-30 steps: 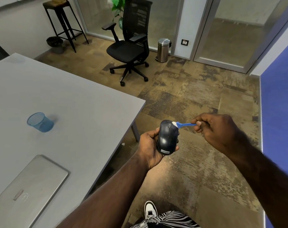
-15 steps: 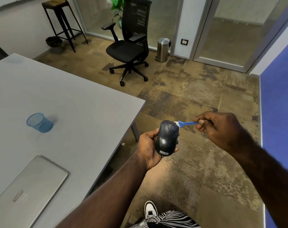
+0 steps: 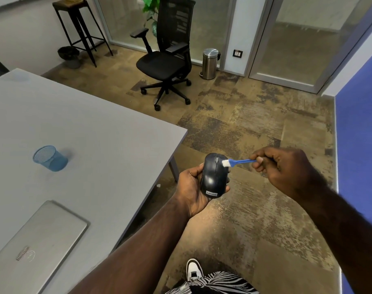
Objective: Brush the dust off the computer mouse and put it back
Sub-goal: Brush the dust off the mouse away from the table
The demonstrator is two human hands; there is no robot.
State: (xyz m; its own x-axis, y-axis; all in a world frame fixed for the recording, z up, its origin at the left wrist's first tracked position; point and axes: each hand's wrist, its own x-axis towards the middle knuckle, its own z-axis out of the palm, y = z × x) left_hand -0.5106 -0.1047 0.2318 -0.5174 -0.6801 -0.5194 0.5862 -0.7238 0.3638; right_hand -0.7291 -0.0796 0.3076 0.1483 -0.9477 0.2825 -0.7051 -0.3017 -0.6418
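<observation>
— Mouse (image 3: 214, 176) first: where do we find it?

— Just right of the frame's centre, held off the table over the patterned floor. It is black, top side up, with a small label at its near end. Our left hand (image 3: 191, 187) cups it from below and the left, fingers curled round its body.

— And our other hand?

— Our right hand (image 3: 287, 168), at middle right, is closed on the handle of a thin blue brush (image 3: 240, 161), pinching it between thumb and fingers. The white bristles touch the mouse's far end, just beside the scroll wheel.

— What do we see around them?

— A grey table (image 3: 96, 134) fills the left half of the frame. On it stand a blue mesh cup (image 3: 50, 158), left of centre, and a closed silver laptop (image 3: 36, 240) at lower left. A black office chair (image 3: 166, 58) sits at upper centre, a steel pedal bin (image 3: 210, 63) to its right against the glass partition. A tall dark stool (image 3: 79, 24) occupies the upper left. A blue wall panel (image 3: 359, 134) runs down the right edge. A white shoe (image 3: 193, 270) and zebra-print fabric show at the bottom.
</observation>
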